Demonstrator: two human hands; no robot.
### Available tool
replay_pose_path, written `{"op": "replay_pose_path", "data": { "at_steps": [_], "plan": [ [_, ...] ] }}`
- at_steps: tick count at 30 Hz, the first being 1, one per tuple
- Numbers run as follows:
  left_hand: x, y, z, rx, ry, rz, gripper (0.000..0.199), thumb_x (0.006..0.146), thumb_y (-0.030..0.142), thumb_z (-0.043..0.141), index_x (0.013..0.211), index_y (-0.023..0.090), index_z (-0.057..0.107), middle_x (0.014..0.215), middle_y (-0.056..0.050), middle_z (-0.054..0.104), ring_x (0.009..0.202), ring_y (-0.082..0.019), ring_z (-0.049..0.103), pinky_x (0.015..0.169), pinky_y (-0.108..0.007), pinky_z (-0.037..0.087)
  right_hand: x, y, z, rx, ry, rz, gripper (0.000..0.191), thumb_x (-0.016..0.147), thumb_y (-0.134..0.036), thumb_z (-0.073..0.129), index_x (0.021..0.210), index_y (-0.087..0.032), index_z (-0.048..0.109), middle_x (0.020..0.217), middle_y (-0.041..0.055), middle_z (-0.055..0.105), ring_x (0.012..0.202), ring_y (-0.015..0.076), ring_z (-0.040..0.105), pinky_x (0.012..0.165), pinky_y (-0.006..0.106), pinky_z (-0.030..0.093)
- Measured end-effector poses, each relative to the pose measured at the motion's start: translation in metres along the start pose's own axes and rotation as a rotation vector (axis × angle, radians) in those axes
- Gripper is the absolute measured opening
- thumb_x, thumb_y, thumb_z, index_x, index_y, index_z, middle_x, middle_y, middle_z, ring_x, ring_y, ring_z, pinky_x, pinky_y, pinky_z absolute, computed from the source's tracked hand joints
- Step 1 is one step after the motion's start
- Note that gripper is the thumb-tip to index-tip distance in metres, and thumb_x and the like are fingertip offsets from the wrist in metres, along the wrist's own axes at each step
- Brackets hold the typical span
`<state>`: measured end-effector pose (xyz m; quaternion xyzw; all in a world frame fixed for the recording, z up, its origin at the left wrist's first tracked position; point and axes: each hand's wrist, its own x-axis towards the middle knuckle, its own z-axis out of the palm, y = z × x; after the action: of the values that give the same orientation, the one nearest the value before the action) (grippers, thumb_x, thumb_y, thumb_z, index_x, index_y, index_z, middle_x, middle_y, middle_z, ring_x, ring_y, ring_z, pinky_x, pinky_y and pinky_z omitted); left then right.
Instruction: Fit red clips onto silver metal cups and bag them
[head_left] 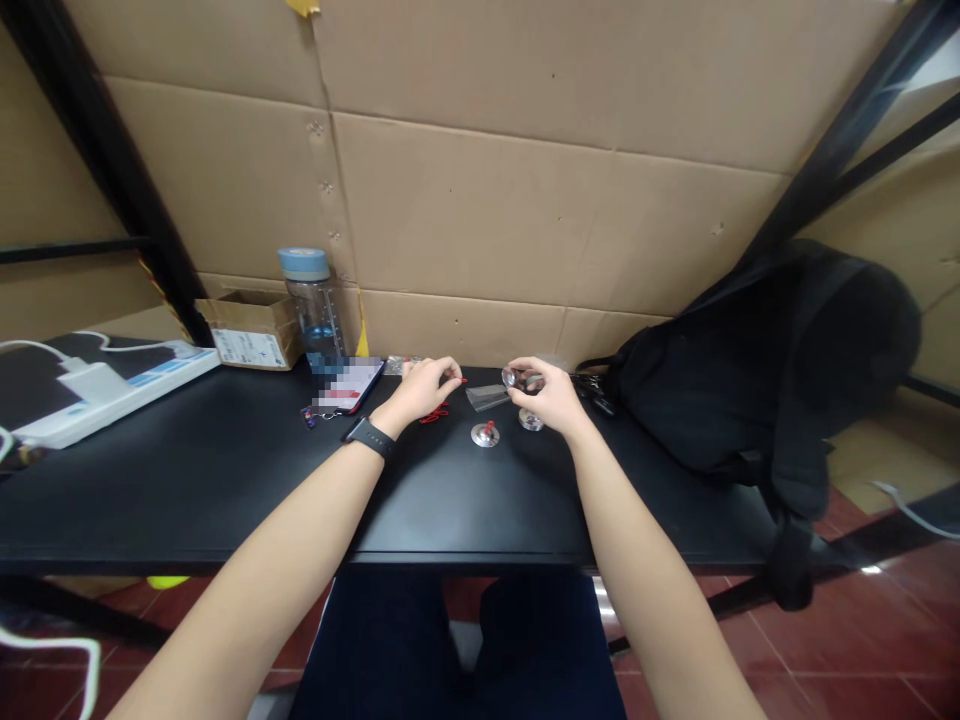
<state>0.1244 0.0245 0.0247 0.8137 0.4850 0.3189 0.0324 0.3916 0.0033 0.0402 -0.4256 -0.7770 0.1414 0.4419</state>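
Observation:
My left hand (427, 388), with a dark watch on its wrist, pinches a small red piece at its fingertips, above some red pieces (435, 412) on the black table. My right hand (547, 392) holds a clear round disc (511, 378) between thumb and fingers. Between and below the hands, a shiny round disc (485, 436) lies on the table with a small red piece on it. Another clear round piece (531, 420) rests just under my right hand. A flat clear plastic piece (487, 398) lies between the hands.
On the black table (465, 515), a phone (352, 388), a water bottle (311, 310) and an open cardboard box (251, 335) stand or lie at the left. A white power strip (127, 400) is farther left. A black backpack (742, 370) fills the right side, beside keys (594, 392).

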Motion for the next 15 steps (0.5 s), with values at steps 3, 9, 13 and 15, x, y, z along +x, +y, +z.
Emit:
{"op": "replay_pose_path", "data": {
  "at_steps": [3, 9, 13, 15],
  "plan": [
    [-0.001, 0.012, -0.004, -0.094, 0.032, 0.015, 0.013, 0.091, 0.035, 0.065, 0.092, 0.024, 0.073, 0.1, -0.002, 0.079, 0.098, -0.024, 0.07, 0.094, -0.038, 0.044, 0.0, -0.008, 0.014, 0.043, 0.019, -0.032, 0.043, 0.072, -0.024, 0.07, 0.115, -0.022, 0.068, 0.114, 0.0056, 0.074, 0.098, 0.0223, 0.069, 0.075, 0.03, 0.054],
    [-0.001, 0.022, -0.003, -0.241, 0.176, 0.021, 0.018, 0.087, 0.038, 0.074, 0.1, 0.027, 0.078, 0.1, -0.002, 0.079, 0.102, -0.023, 0.069, 0.098, -0.038, 0.047, -0.001, -0.011, 0.029, 0.189, 0.033, -0.013, 0.046, 0.072, -0.025, 0.072, 0.117, -0.023, 0.064, 0.117, 0.0069, 0.072, 0.101, 0.0221, 0.071, 0.076, 0.029, 0.055],
    [-0.001, 0.031, -0.001, -0.278, 0.182, 0.009, 0.014, 0.089, 0.038, 0.071, 0.094, 0.027, 0.079, 0.102, -0.003, 0.079, 0.107, -0.025, 0.067, 0.101, -0.041, 0.048, -0.001, -0.012, 0.03, 0.329, 0.035, 0.033, 0.053, 0.072, -0.028, 0.074, 0.122, -0.023, 0.059, 0.129, 0.0103, 0.068, 0.107, 0.0231, 0.071, 0.076, 0.029, 0.056],
    [-0.002, 0.035, 0.0, -0.306, 0.177, 0.021, 0.015, 0.091, 0.037, 0.069, 0.095, 0.026, 0.077, 0.104, -0.004, 0.078, 0.108, -0.025, 0.066, 0.102, -0.041, 0.048, -0.001, -0.014, 0.03, 0.39, 0.025, 0.026, 0.054, 0.072, -0.029, 0.076, 0.123, -0.024, 0.058, 0.131, 0.0109, 0.067, 0.109, 0.0235, 0.07, 0.079, 0.03, 0.057]
  ]
}}
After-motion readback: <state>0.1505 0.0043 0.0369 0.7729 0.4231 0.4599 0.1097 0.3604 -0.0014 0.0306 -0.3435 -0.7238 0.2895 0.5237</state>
